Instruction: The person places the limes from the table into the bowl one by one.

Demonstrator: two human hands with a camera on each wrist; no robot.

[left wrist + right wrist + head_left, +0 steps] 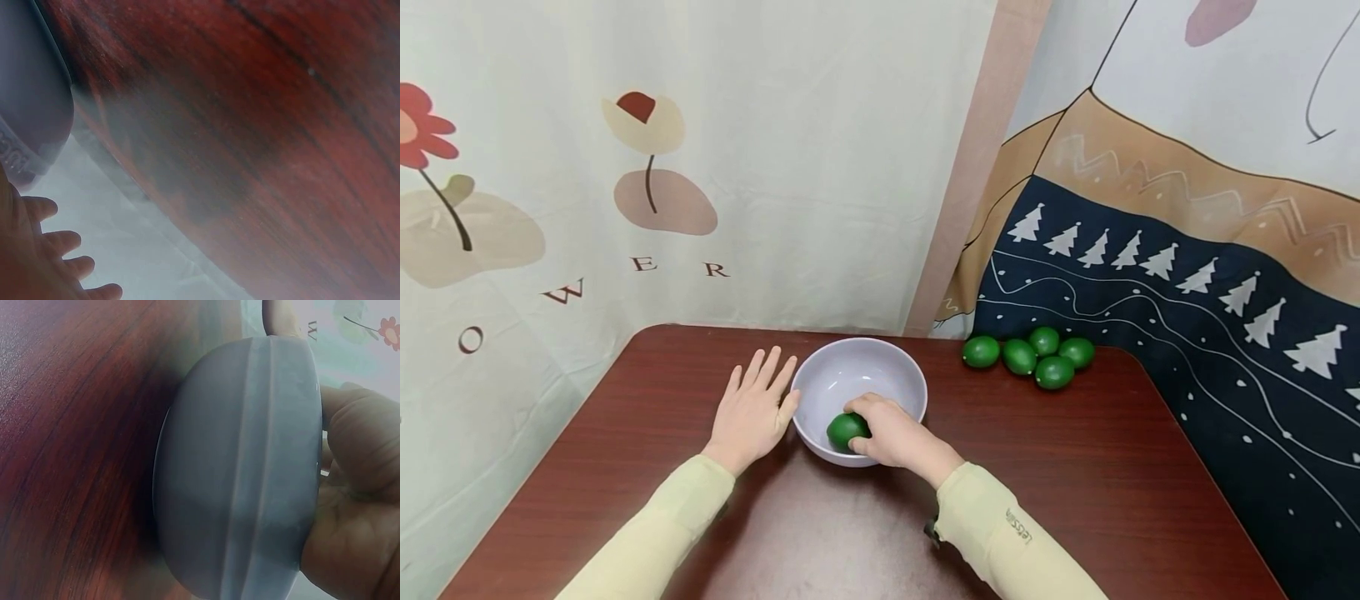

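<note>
A pale lavender bowl (827,375) stands on the table, and its outer wall (212,475) fills the middle of the right wrist view. My right hand (891,429) reaches over the near right rim and grips a green lime (846,431) low inside the bowl. In the right wrist view the bowl's wall hides that lime. At the bowl's left side, my left hand (751,415) has its fingers straight and spread, the thumb at the rim. The left wrist view shows its fingers (65,242) beside the bowl (34,87), holding nothing.
Several green limes (1019,357) lie grouped at the table's back right. The reddish-brown wooden table (1060,467) meets a pale curtain (820,208) behind it. On the right hangs a dark blue cloth (1150,350) with white tree prints.
</note>
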